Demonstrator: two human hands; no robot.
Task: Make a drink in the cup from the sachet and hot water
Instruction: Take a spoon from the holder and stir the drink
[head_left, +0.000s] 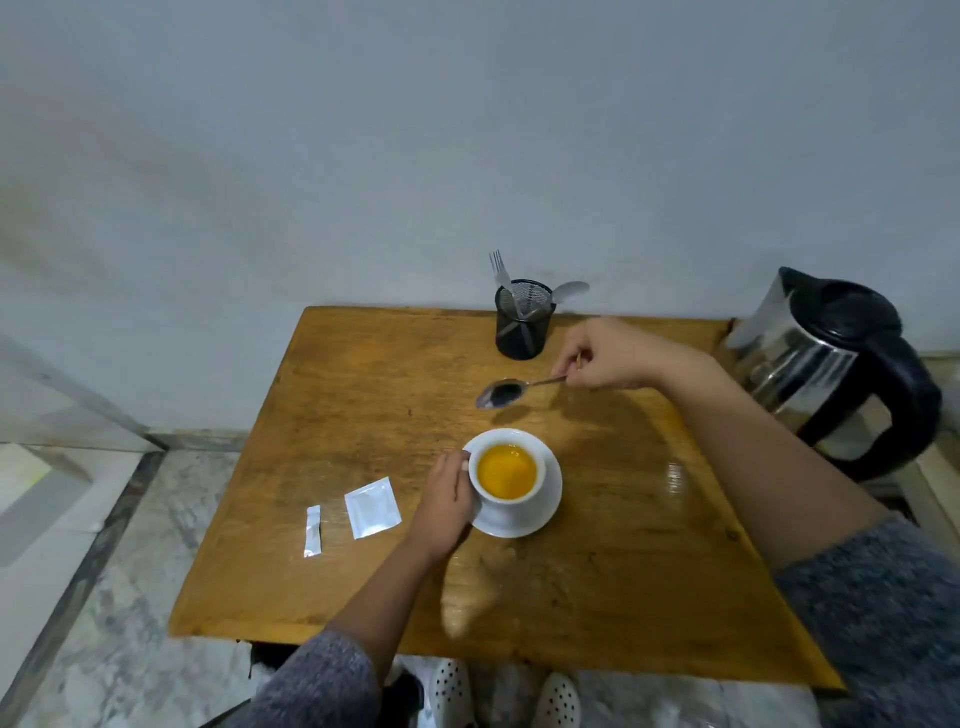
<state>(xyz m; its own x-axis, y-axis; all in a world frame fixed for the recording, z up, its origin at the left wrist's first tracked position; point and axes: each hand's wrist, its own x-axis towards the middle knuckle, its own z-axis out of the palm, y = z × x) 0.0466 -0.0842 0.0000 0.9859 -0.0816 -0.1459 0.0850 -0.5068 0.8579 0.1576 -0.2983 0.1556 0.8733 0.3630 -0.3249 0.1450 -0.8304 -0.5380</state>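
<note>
Cup (506, 475) orange-filled | left hand (448, 506) grip clamps cup | right hand (605, 356) grip pinches spoon (501, 394)

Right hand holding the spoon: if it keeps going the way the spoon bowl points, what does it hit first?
Probably nothing soon: the right hand points the metal spoon leftward over the bare wooden table, passing behind the white cup. Height is unclear.

I am in a plain home room: my small wooden table (363, 415) against a bare wall (363, 156), steel kettle (810, 364) far right, marble floor (130, 597).
</note>
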